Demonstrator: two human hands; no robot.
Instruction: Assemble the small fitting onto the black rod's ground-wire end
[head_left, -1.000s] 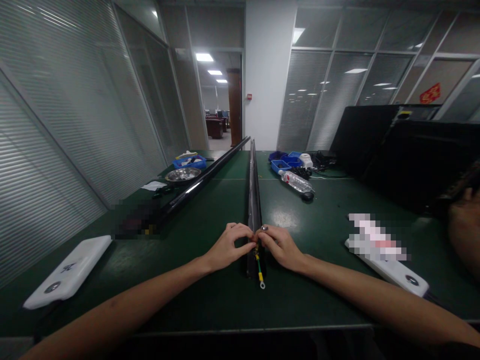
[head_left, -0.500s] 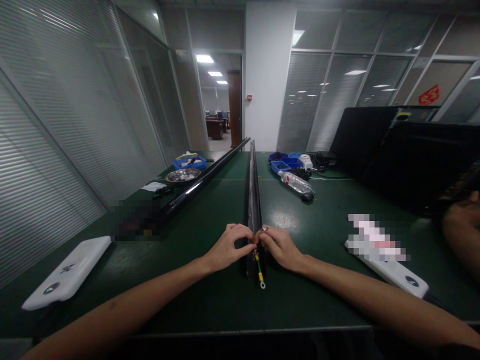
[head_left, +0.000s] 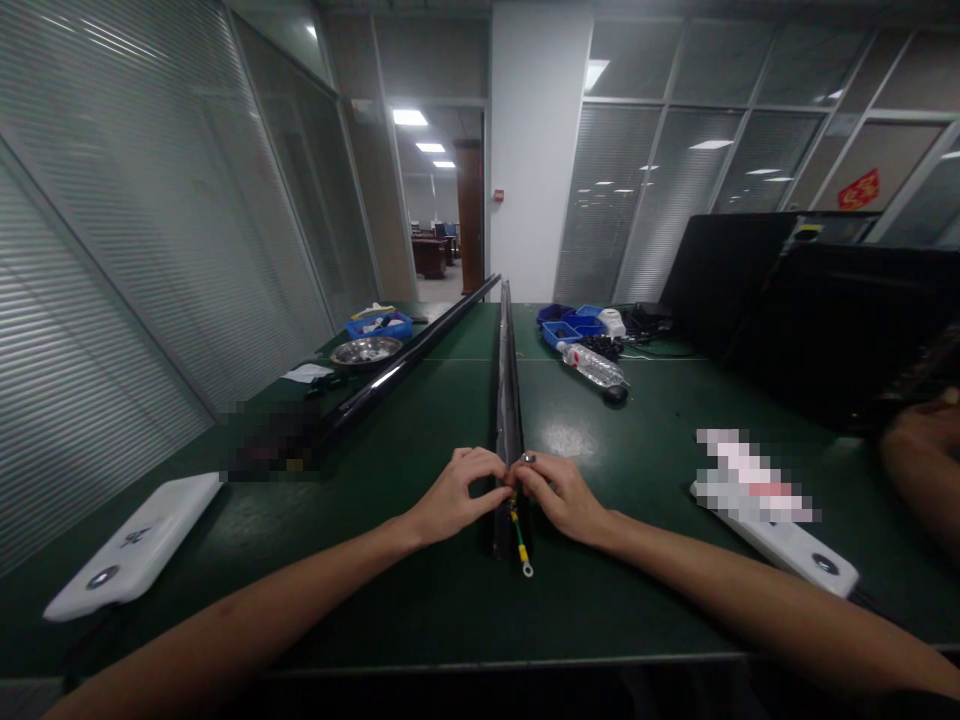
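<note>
The left hand [head_left: 457, 495] and the right hand [head_left: 566, 495] are meeting over the near end of a rail [head_left: 508, 400], a long dark channel that is lying on the green table [head_left: 390, 610] and pointing away from the person. Both hands are bending their fingers inward, thumbs and forefingers coming together at the top of a wire [head_left: 520, 535]; whether each is gripping the wire or something smaller between the fingertips, I cannot tell. The wire, green and yellow, is hanging out from under the fingertips along the near end of the rail, its ring lug [head_left: 528, 570] pointing toward the person. The right hand is wearing a ring [head_left: 530, 457]. To the left, a second rail [head_left: 412, 355] is lying at a slant, its far end nearing that of the first. Beyond it a metal bowl [head_left: 347, 360] and a blue tray [head_left: 406, 328] are standing side by side. On the right, a bottle [head_left: 598, 368] is lying on its side just before some blue bins [head_left: 556, 341]. A white case [head_left: 142, 540] is resting by the left arm, another [head_left: 791, 548] beyond the right forearm. At the right edge, a co-worker's hand [head_left: 928, 435] is showing below black panels [head_left: 847, 325].
</note>
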